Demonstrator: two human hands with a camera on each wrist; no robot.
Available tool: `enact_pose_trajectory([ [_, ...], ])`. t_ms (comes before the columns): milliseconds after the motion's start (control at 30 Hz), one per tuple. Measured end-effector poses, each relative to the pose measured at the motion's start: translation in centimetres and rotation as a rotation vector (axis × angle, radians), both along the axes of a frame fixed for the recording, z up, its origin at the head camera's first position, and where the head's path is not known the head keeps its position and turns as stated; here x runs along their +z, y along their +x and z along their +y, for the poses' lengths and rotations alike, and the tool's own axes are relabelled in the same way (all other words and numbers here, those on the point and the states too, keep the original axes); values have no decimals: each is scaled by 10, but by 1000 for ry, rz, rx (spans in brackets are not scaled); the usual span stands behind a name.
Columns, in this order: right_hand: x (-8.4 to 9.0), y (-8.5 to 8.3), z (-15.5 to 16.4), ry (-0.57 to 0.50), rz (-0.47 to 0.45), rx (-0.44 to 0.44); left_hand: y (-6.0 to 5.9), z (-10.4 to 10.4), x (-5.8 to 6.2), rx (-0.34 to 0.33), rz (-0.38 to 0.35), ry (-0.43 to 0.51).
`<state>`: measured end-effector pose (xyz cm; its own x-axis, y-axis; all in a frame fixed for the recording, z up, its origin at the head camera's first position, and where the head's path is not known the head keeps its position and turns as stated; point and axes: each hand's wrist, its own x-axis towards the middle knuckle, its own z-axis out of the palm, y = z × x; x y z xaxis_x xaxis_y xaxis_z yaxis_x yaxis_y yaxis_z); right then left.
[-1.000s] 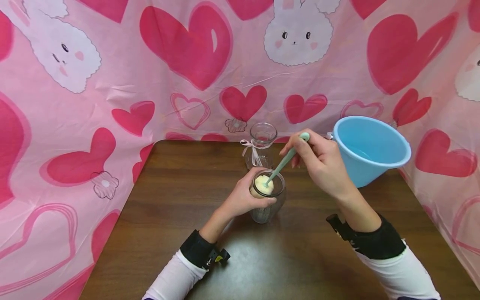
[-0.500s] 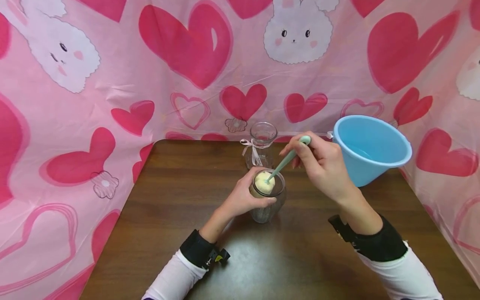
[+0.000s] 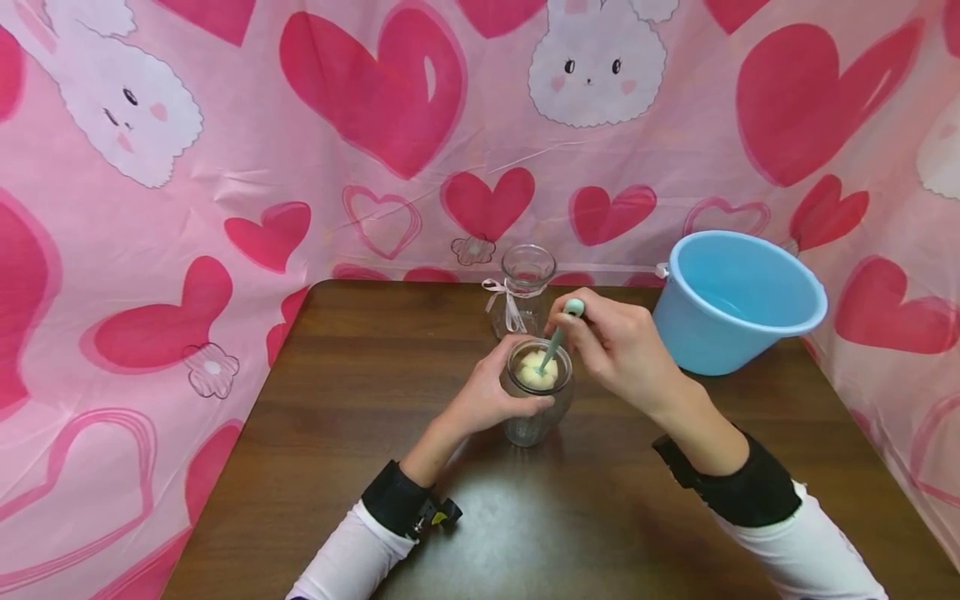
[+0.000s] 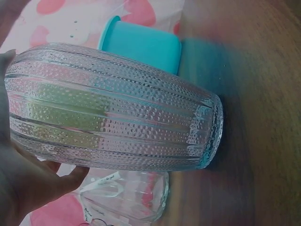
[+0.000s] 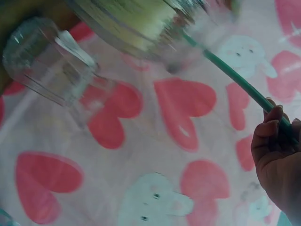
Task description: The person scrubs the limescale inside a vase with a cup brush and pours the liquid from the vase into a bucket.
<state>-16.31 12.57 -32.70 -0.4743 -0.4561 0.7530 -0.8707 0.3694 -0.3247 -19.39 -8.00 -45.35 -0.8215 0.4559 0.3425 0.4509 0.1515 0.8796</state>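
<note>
A ribbed glass jar (image 3: 537, 400) stands on the brown table (image 3: 360, 392), and my left hand (image 3: 487, 397) grips its side. The left wrist view shows its dimpled wall (image 4: 117, 117) close up. A pale yellow sponge (image 3: 538, 371) sits inside the jar's mouth. My right hand (image 3: 611, 346) pinches the green handle of a brush (image 3: 558, 333) that runs steeply down into the jar. In the right wrist view the handle (image 5: 235, 77) reaches the blurred jar (image 5: 136, 23).
A second small glass vase (image 3: 523, 287) with a white ribbon stands just behind the jar. A light blue bucket (image 3: 738, 300) sits at the table's right back corner. A pink heart and bunny cloth (image 3: 300, 125) hangs around the table.
My right hand has moved left and down toward the jar, so the brush stands steeper. The sponge sits deeper in the jar. My left hand keeps its hold.
</note>
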Motion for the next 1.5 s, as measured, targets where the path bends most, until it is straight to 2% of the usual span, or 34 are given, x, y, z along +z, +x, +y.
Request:
enact_pose_trajectory([
  [167, 7, 6, -1, 38, 66, 14, 1, 1, -1, 0, 0, -1],
  [467, -5, 1, -1, 99, -3, -1, 0, 2, -6, -13, 4, -1],
  [700, 11, 6, -5, 106, 60, -13, -2, 1, -7, -17, 13, -4],
  [800, 13, 7, -5, 108, 29, -33, -2, 1, -6, -24, -4, 7],
  [1000, 4, 1, 0, 110, -40, -38, -1, 1, -6, -19, -14, -3],
  [1267, 18, 1, -4, 89, -139, -86, -1, -1, -2, -17, -11, 0],
  [1500, 4, -1, -9, 70, -286, -143, -2, 0, -2, -2, 10, -24],
])
